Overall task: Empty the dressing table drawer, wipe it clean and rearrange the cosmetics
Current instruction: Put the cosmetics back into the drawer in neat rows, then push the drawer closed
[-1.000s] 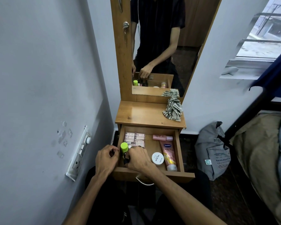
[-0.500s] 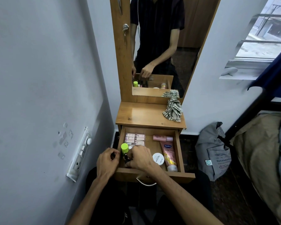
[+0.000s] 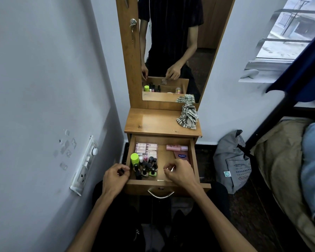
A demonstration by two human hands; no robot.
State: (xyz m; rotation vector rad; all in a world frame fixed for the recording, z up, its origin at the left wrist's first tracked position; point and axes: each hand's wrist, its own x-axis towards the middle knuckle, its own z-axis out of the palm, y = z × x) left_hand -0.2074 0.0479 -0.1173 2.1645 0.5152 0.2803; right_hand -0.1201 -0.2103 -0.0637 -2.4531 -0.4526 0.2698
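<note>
1. Cosmetics are all sitting in the open wooden dressing table drawer [image 3: 194, 160], so to me this looks like the rearranging end of the job. The cluster of small dark-capped nail polish bottles [image 3: 147, 169] is just right of the left hand [image 3: 115, 176], between both hands.
2. Those little bottles look like glass: light, hard, slick, and easy to knock over domino-style. I'd pinch each one by the cap, one at a time.
3. The lime-green capped bottle [image 3: 134, 158] stands just beyond the left hand's fingertips. Taller, so tippier; grab it round the body.
4. The flat pink sachet packs [image 3: 146, 148] lie past the polishes, floppy and light, better slid than lifted. The pink Vaseline tube [image 3: 181, 156] and the small pink bottle lying on its side [image 3: 176, 147] are just beyond the right hand [image 3: 178, 171]; the tube is soft and squeezable, so hold it near the cap.
5. Hands: left is curled at the drawer's left edge and seems to pinch something small and dark, can't tell what. Right is loosely curled over the drawer floor; can't tell if it holds anything.
6. Room: smooth varnished wood, the striped crumpled cloth [image 3: 188, 118] on the tabletop beyond the right hand, mirror above, wall tight on the left-hand side.
</note>
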